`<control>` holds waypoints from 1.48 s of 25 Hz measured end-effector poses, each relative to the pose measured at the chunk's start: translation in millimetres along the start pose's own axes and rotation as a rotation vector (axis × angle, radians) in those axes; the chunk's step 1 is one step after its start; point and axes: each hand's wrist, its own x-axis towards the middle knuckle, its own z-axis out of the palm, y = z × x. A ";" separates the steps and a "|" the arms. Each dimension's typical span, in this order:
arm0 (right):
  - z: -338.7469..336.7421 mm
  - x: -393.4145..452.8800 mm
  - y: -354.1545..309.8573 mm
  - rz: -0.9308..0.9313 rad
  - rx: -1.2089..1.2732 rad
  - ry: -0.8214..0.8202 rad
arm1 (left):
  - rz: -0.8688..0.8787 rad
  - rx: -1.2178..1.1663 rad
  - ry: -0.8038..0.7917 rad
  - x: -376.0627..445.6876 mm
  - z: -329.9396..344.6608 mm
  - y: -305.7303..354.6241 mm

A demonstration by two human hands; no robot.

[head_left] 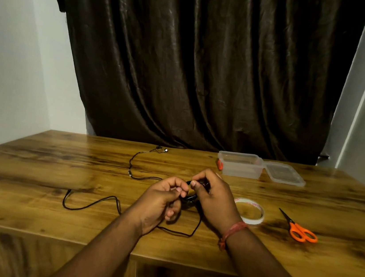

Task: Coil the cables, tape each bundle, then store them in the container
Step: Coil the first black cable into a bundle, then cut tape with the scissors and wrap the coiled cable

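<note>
Dark brown curtain [200, 66] is hanging behind a wooden tabletop [34, 165], with pale walls showing on either side.

Both hands are meeting over the middle of the tabletop. The left hand [161, 202] is curling its fingers and pinching a small coil [190, 197] of black cable between thumb and fingertips. The right hand [212, 194] is gripping the same coil from the other side, thumb and forefinger closing on its top. A red thread band [233, 231] is sitting around the right wrist.

The rest of the cable [94, 203] is trailing loose across the tabletop: one stretch is looping out to the left and back under the left wrist, and another is bending beneath the right hand. A second thin lead [136, 162] is running from near the hands toward the far edge, ending in what look like earbuds [162, 149].

A tape roll [251, 211] is lying flat just right of the right wrist. Orange-handled scissors [299, 228] are lying further right, blades pointing away from the person. At the far right edge a clear container [239, 166] is standing open, its lid [284, 174] lying beside it and touching it. Something small and orange [220, 164] is peeking out at the container's left side; what it is cannot be told.
</note>
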 end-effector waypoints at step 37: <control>-77.2 -33.6 19.1 0.073 -0.772 -0.200 | 0.163 0.364 0.292 -0.6 8.4 -4.7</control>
